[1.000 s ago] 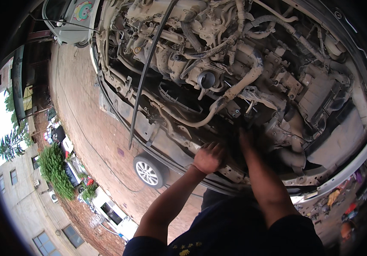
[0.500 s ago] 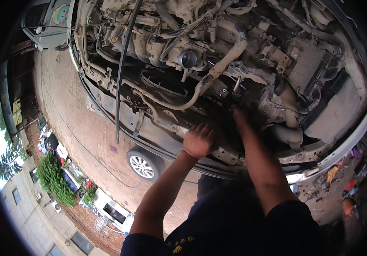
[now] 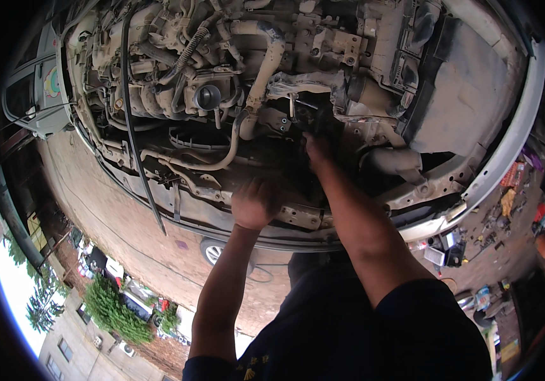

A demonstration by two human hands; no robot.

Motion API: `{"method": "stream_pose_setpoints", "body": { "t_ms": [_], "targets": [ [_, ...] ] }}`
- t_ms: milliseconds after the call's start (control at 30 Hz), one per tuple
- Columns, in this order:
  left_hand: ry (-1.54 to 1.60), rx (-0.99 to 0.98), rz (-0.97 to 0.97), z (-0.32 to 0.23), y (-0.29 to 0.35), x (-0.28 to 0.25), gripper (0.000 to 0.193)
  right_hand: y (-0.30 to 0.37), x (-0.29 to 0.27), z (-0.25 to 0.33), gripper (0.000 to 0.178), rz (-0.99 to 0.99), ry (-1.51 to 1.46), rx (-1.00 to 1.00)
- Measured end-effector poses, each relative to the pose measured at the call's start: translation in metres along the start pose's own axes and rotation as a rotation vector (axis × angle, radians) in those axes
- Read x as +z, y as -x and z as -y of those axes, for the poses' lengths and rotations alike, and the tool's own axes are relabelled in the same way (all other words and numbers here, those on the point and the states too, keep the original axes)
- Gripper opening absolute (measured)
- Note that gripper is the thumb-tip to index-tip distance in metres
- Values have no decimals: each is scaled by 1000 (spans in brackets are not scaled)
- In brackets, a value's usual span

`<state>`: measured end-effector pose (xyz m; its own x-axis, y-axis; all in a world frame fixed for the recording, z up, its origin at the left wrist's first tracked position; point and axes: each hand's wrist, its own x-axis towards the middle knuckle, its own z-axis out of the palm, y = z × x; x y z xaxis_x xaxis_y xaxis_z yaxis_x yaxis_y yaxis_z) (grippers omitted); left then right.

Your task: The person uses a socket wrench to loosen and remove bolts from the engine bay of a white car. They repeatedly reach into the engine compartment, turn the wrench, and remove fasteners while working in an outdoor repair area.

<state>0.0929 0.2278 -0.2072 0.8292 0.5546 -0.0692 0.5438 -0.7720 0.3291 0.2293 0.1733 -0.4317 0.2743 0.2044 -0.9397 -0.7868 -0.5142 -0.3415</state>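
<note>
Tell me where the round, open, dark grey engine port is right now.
The port sits upper-left of centre in the head view, beyond the bare left hand and left of the curved, dusty tan tube.

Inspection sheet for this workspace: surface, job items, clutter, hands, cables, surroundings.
Surface: front crossmember, dusty, with holes in it.
Job items: engine, coated in pale dust; round opening, uncovered.
Clutter: scattered objects on the ground at right.
Hands: left hand at the front crossmember, fingers blurred; right hand in a dark gap, grip unclear.
Cables: ribbed conduit over the engine; contents hidden.
Surroundings: grey vehicle upper left; shrubs and building lower left.
</note>
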Motion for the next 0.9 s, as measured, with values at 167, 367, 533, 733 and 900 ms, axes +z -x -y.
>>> {"method": "stream_pose_setpoints", "body": {
  "t_ms": [167,367,533,733,900],
  "targets": [
    [-67,-18,21,0,7,-1,16,39,-5,45,11,201,-438,202],
    [-46,2,-60,-2,2,3,16,70,-4,52,7,119,-485,70],
    [-63,20,-152,-2,2,1,19,134,-2,64,9,19,-505,57],
    [-47,-17,-181,-7,2,-2,23,180,-6,50,12,-52,-329,-201],
    [-51,-100,-146,-7,5,-1,20,213,-24,33,11,-118,-292,-430]
  ]
}}
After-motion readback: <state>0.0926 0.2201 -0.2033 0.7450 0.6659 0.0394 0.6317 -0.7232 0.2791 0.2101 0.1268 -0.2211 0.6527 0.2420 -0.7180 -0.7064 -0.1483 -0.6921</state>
